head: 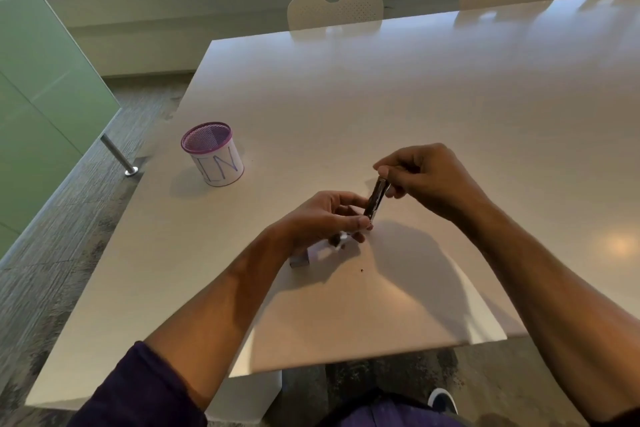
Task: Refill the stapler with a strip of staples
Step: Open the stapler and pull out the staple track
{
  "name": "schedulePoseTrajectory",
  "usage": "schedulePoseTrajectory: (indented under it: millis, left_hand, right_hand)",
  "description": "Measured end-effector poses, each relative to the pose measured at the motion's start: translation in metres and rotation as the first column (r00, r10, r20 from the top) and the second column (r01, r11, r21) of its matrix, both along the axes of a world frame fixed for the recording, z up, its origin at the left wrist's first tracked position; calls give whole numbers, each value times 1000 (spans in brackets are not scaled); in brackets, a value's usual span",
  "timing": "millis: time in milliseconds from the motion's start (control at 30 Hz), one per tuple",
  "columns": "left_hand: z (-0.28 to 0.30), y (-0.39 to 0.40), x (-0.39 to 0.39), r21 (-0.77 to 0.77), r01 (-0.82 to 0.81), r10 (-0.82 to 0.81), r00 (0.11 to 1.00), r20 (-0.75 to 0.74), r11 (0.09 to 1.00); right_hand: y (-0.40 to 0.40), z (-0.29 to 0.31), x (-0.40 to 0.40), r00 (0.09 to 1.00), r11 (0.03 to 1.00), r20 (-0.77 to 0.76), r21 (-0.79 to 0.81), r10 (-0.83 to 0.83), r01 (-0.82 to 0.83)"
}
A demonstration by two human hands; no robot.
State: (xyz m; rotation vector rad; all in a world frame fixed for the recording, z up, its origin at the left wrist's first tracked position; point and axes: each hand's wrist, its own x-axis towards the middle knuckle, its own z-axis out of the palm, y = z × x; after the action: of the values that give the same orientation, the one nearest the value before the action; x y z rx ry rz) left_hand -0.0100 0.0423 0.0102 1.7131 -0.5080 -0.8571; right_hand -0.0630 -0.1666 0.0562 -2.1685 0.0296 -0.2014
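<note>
Stapler spans both hands above the table, long axis tilted, right hand pinching its upper end, left hand gripping the lower.

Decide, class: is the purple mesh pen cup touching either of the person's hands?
Apart. The head view shows bare table between the pen cup and the left hand; the right hand lies farther off.

Office meeting room, long white table, matching chairs, mesh pen cup
</note>
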Motion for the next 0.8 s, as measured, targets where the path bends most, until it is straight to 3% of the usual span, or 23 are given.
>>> schedulePoseTrajectory:
  millis: [133,233,367,533,800]
  left_hand:
    - [11,-8,-7,41,-57,50,988,147,998]
    - [15,-18,-13,133,-91,34,924,380,987]
    - [19,-29,-22,164,-106,-10,812,584,981]
    - [23,-34,-26,80,-129,47,764,644,988]
    - [19,-34,-26,51,-138,63,707,704,989]
  right_hand:
    - [-12,-5,1,993,936,-50,331,-108,118]
    - [-16,-7,1,986,876,-135,458,-103,154]
    - [-16,-5,3,979,825,-187,537,-84,174]
    - [-18,-2,4,975,788,-202,584,-88,192]
    - [-13,2,3,978,816,-165,544,-128,198]
